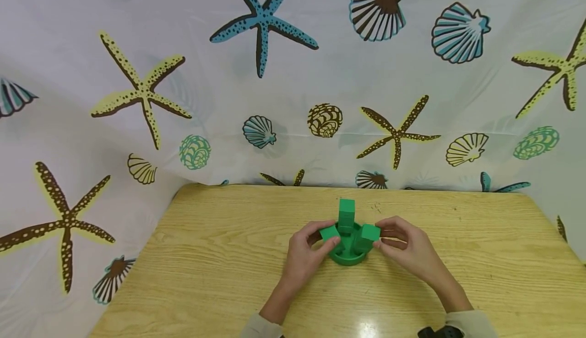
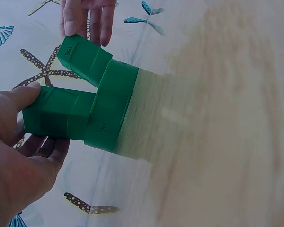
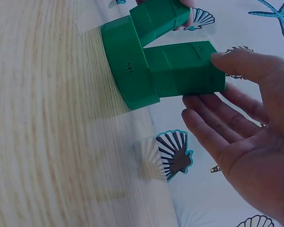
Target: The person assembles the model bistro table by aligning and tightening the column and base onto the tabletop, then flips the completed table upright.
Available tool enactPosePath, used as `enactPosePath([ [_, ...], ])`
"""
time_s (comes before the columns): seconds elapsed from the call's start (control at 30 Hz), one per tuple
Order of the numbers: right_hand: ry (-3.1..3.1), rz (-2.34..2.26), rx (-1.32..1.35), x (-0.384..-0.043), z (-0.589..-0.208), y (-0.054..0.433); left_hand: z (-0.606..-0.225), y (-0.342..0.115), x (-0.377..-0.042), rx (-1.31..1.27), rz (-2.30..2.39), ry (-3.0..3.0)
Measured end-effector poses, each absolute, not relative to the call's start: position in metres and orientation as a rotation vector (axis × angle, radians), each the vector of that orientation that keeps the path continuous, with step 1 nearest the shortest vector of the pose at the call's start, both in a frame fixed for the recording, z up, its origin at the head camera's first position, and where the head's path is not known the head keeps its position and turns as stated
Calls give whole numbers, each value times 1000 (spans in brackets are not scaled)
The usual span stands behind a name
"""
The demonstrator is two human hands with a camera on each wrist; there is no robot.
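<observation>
A round green holder [image 1: 347, 261] with a raised rim stands on the wooden table, with three green blocks upright in it. My left hand [image 1: 303, 250] pinches the left block [image 1: 330, 233] between thumb and fingers near its top. On the other side, my right hand [image 1: 409, 244] has thumb and fingertips on the right block [image 1: 370, 233]. The back block [image 1: 346, 212] stands untouched between them. Small printed numbers mark the holder [image 3: 129, 66] and the block [image 3: 185, 70] in the right wrist view. The left wrist view shows the left block [image 2: 59, 113] seated against the holder [image 2: 112, 105].
The wooden table [image 1: 220, 256] extends around the holder on all sides. A white curtain [image 1: 293, 155] printed with starfish and shells hangs behind the table and along its left side. Dark small marks [image 1: 376, 207] show on the tabletop behind the holder.
</observation>
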State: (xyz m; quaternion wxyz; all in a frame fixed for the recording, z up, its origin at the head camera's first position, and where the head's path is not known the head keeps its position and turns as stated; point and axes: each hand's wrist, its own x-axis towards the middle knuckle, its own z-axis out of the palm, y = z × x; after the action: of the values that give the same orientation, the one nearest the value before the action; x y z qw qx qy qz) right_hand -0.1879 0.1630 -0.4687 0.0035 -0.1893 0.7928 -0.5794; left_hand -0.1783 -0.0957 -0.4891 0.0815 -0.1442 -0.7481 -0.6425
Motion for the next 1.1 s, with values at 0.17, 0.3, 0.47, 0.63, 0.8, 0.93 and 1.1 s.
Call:
enactPosePath([
  [0.17, 2464, -1795, -658, -187, -469, 162, -489, -95, -179, -432, -1918, -2231],
  [0.3, 2484, -1769, -743, -188, -471, 161, -489, -95, -179, -432, -1933, -2226],
  [0.47, 2545, -1723, -839, -189, -475, 156, -489, -96, -179, -439, -1948, -2229],
  [0.63, 2640, -1673, -853, -190, -477, 153, -489, -96, -178, -443, -1962, -2226],
  [0.8, 2741, -1593, -900, -189, -476, 150, -487, -97, -178, -443, -1966, -2222],
  [0.93, 2741, -1599, -901, -189, -476, 150, -487, -97, -179, -453, -1972, -2214],
  [1.1, 2683, -1637, -839, -188, -477, 151, -488, -97, -179, -456, -1981, -2221],
])
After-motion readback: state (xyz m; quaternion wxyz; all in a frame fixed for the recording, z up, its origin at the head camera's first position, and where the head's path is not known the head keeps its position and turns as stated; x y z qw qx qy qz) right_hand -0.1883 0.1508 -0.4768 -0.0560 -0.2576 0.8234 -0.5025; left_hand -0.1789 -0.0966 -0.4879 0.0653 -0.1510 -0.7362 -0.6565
